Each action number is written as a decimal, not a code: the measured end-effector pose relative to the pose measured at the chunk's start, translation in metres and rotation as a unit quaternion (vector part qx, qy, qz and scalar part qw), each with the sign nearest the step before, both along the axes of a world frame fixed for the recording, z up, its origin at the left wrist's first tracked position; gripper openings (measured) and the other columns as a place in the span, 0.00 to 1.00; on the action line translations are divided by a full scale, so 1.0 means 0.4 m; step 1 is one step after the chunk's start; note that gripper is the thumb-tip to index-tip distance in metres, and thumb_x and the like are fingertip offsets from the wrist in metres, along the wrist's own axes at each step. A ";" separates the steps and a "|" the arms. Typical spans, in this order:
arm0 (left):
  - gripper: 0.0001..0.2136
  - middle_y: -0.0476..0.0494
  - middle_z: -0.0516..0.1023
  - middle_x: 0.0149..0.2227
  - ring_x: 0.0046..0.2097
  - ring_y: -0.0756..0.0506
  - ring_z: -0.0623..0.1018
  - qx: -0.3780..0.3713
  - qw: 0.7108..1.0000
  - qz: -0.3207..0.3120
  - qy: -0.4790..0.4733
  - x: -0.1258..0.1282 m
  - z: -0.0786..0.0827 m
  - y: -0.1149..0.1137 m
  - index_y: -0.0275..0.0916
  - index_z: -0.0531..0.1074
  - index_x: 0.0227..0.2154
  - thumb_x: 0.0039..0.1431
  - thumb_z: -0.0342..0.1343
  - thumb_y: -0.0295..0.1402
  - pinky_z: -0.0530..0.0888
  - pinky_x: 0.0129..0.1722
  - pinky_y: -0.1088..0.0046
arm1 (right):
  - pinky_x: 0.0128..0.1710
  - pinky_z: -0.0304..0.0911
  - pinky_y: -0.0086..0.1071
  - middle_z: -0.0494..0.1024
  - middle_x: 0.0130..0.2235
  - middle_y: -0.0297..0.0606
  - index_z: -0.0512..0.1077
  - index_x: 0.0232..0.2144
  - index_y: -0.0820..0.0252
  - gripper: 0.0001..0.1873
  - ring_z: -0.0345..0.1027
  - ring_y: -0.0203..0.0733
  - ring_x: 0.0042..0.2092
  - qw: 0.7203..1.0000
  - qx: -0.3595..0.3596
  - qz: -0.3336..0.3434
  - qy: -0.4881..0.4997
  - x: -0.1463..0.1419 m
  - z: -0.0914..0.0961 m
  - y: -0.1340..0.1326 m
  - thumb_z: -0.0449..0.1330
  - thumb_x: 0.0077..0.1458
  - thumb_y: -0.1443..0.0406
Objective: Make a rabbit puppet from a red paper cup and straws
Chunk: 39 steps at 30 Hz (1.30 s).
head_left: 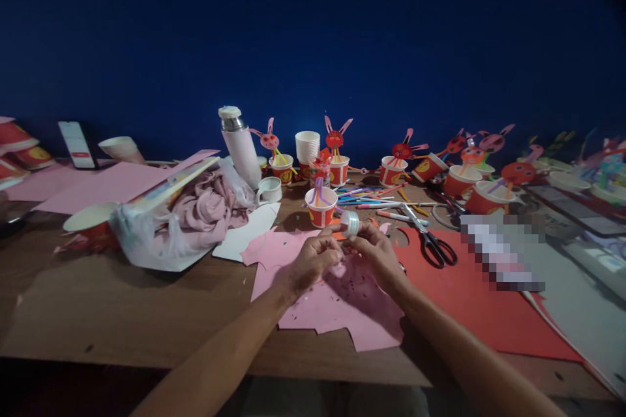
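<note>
My left hand (313, 259) and my right hand (376, 252) meet over a sheet of cut pink paper (337, 303) on the wooden table (122, 312). Both are closed in a pinch around a small roll of clear tape (350, 223), held upright between the fingertips. Just beyond the hands stands a red paper cup (321, 207) with coloured straws in it. Black-handled scissors (430, 239) lie on a red paper sheet (474, 303) to the right of my right hand.
Behind stand several red cups with paper rabbit faces (337, 159), a stack of white cups (307, 145), a white flask (240, 143), loose pens (372, 198), and a plastic bag with pink cloth (180, 215). A phone (77, 144) leans at far left.
</note>
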<state>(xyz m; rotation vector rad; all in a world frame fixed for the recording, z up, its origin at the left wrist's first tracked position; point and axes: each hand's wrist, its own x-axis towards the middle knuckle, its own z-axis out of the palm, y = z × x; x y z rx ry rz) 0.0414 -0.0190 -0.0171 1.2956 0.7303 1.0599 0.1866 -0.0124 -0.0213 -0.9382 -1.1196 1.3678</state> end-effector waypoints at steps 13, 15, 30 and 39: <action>0.06 0.41 0.64 0.52 0.48 0.40 0.68 -0.034 0.999 0.003 -0.015 0.009 0.004 -0.007 0.34 0.67 0.14 0.40 0.57 0.29 0.61 0.50 0.62 | 0.27 0.57 0.27 0.68 0.23 0.27 0.65 0.26 0.58 0.05 0.61 0.31 0.25 0.998 -0.028 0.009 0.055 -0.002 -0.009 -0.001 0.58 0.41 0.68; 0.06 0.41 0.65 0.51 0.48 0.40 0.68 -0.040 0.999 0.006 -0.010 0.011 0.003 -0.007 0.34 0.67 0.14 0.39 0.57 0.29 0.61 0.50 0.62 | 0.26 0.57 0.26 0.67 0.23 0.27 0.65 0.25 0.58 0.05 0.60 0.31 0.24 0.998 -0.031 0.006 0.056 -0.004 -0.005 -0.003 0.58 0.40 0.69; 0.06 0.41 0.65 0.51 0.48 0.42 0.69 -0.023 1.000 -0.002 0.001 0.012 -0.005 -0.006 0.35 0.66 0.14 0.41 0.55 0.28 0.60 0.52 0.62 | 0.27 0.56 0.27 0.70 0.26 0.29 0.67 0.29 0.56 0.08 0.60 0.32 0.26 0.998 -0.022 0.025 0.056 -0.001 -0.012 -0.008 0.55 0.41 0.69; 0.06 0.42 0.65 0.51 0.48 0.42 0.67 -0.008 0.999 0.002 0.031 0.012 0.007 -0.011 0.35 0.66 0.13 0.41 0.54 0.27 0.63 0.49 0.65 | 0.26 0.57 0.27 0.70 0.26 0.28 0.67 0.30 0.55 0.10 0.60 0.32 0.25 0.998 -0.014 0.019 0.053 -0.007 -0.019 -0.007 0.55 0.40 0.70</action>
